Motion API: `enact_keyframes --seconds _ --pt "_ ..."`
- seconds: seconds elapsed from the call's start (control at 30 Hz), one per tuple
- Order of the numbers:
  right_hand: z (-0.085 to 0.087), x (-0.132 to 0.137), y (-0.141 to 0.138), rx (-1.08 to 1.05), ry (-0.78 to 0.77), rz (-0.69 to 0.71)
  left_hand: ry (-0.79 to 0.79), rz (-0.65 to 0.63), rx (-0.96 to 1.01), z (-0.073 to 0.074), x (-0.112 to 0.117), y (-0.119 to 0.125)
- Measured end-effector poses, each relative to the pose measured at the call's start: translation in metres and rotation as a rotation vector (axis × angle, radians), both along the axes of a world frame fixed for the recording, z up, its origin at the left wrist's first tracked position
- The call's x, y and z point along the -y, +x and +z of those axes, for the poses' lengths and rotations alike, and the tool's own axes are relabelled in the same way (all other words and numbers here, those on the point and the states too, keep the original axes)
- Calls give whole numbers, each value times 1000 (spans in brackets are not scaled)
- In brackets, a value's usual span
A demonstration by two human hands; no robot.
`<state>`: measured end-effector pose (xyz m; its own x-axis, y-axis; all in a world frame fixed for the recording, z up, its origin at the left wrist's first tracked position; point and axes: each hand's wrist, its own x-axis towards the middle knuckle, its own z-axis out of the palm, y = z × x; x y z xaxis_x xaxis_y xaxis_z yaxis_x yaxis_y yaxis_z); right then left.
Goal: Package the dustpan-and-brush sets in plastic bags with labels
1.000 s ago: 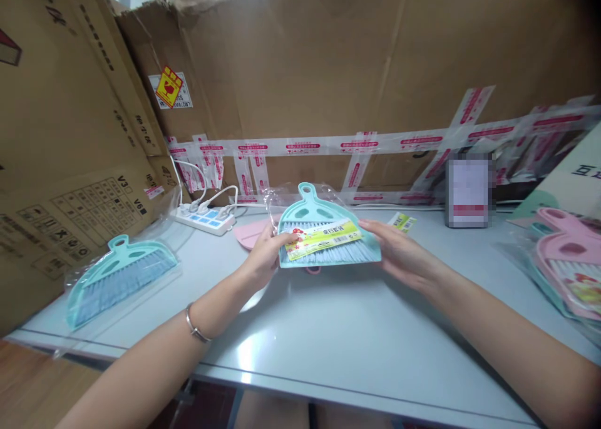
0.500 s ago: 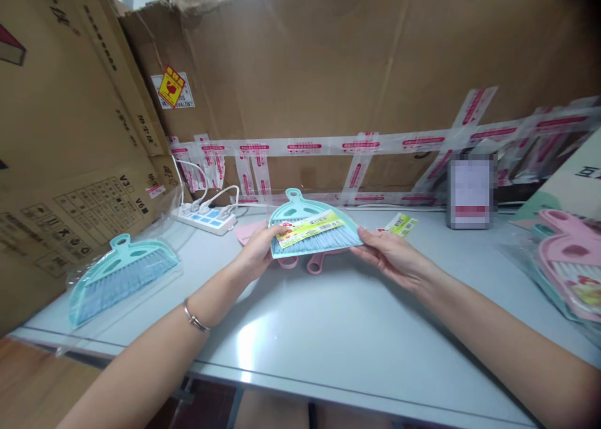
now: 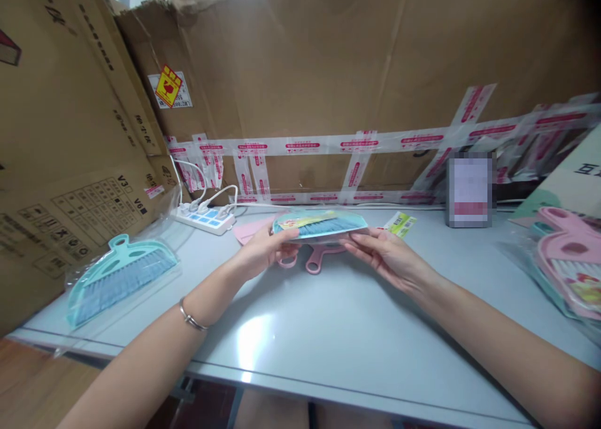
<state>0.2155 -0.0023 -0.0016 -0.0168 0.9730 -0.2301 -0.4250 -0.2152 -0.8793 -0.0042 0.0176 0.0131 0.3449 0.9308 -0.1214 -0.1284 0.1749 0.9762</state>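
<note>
Between my hands, above the table, a light-blue dustpan and brush set (image 3: 328, 227) is tilted so its front edge faces me. A yellow-green label card (image 3: 307, 220) lies across its bristles. My left hand (image 3: 265, 248) grips the set's left corner, thumb on top and fingers beneath. On the right corner, my right hand (image 3: 382, 252) pinches the edge, with some clear wrap showing under the set. Behind and below it lies a pink dustpan and brush (image 3: 315, 263), mostly hidden, its two looped handles pointing toward me.
A wrapped light-blue dustpan set (image 3: 124, 279) lies at the left. Stacked pink and blue sets (image 3: 570, 253) are at the right. At the back stand a power strip (image 3: 205, 217), a phone-like device (image 3: 471, 188) and large cardboard boxes (image 3: 300, 66). Another label card (image 3: 400, 223) lies on the table (image 3: 328, 335).
The light-blue dustpan set has tipped from showing its full face to a nearly edge-on angle. Both hands keep their hold at its corners.
</note>
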Motion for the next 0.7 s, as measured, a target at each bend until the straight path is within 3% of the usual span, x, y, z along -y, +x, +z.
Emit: enact_keyframes --seconds 0.07,0.17,0.4,0.53,0.7 --pt "-1 0 -1 5 -8 -5 54 -69 17 2 2 0" --pt "0 1 -2 32 -33 16 79 -50 7 2 1 -1" --pt "-2 2 -2 111 -41 26 84 205 -78 -6 -6 -3" --pt "-3 2 -1 209 -20 56 58 276 -88 -6 -4 0" --pt "-1 -3 6 81 45 1 -24 354 -57 -3 -3 2"
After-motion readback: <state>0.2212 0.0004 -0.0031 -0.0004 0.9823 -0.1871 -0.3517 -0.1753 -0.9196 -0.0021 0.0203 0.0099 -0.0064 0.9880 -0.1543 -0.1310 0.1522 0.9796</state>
